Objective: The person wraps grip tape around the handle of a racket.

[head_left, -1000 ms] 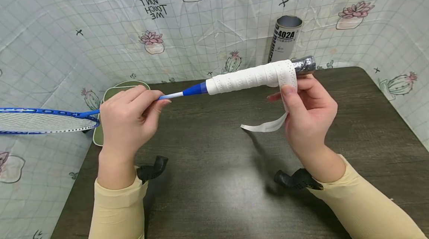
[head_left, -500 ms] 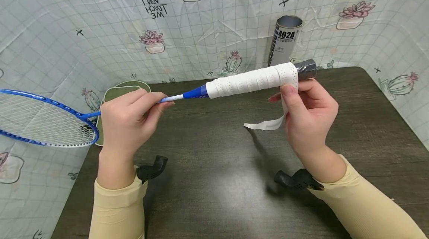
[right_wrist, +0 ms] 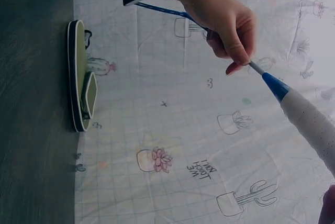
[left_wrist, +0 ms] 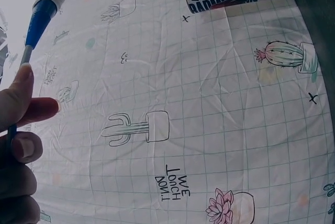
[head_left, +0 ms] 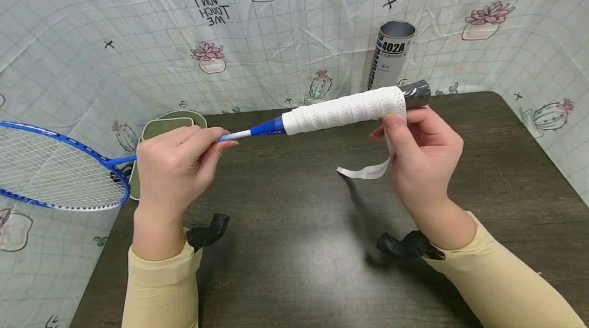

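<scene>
Turn of the racket, head view: the blue-framed, white-strung racket head [head_left: 64, 169] has rolled from nearly edge-on a second ago to a tilt that shows its strings, and lettering has come up on the glossy blue cone [head_left: 268, 127].
Meaning for the wrap: probably part of a winding turn; it looks unfinished, since the dark, film-covered handle end [head_left: 416, 94] is bare beyond the white perforated grip tape [head_left: 345, 111].
Against the earlier frames: both hands keep nearly the same places; the thin white loose tape tail [head_left: 368, 170] hangs with its tip slightly farther right.
Left hand, head view: the left hand [head_left: 177, 162] pinches the slim pale-blue-and-white shaft [head_left: 236, 135].
Right hand, head view: the right hand [head_left: 421, 162] holds the tape between thumb and fingers at the handle's underside.
Racket's place: held up over the dark wood-grain table [head_left: 285, 246].
Shaft, left wrist view: it runs through the left hand's curled fingers; the right hand is out of sight.
Handle, right wrist view: the taped part slants to the right edge, where only a sliver of the right hand shows, too little to tell its grip.
</scene>
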Action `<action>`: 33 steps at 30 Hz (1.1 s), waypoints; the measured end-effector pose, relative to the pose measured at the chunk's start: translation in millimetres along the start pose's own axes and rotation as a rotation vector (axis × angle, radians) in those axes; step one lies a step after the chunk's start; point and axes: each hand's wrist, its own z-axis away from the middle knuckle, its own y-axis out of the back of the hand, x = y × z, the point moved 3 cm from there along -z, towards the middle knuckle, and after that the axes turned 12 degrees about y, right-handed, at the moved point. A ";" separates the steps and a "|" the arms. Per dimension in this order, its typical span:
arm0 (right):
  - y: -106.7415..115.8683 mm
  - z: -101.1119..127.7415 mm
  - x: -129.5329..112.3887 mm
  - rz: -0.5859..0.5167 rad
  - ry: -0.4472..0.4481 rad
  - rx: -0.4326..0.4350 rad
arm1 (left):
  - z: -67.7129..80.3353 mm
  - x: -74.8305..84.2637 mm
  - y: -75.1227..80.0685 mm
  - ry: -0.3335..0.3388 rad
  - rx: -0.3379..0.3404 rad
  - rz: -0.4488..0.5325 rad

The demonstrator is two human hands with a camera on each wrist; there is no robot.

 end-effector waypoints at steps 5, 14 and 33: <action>0.1 -1.0 0.6 0.009 -0.012 0.013 | -0.2 -1.1 0.3 -0.004 -0.026 0.013; -0.9 -1.2 1.0 -0.066 -0.016 0.050 | -1.6 -1.1 -0.1 -0.037 0.010 0.084; -1.7 -2.4 1.9 -0.082 0.013 0.056 | -6.5 -1.8 -2.7 0.005 0.071 0.063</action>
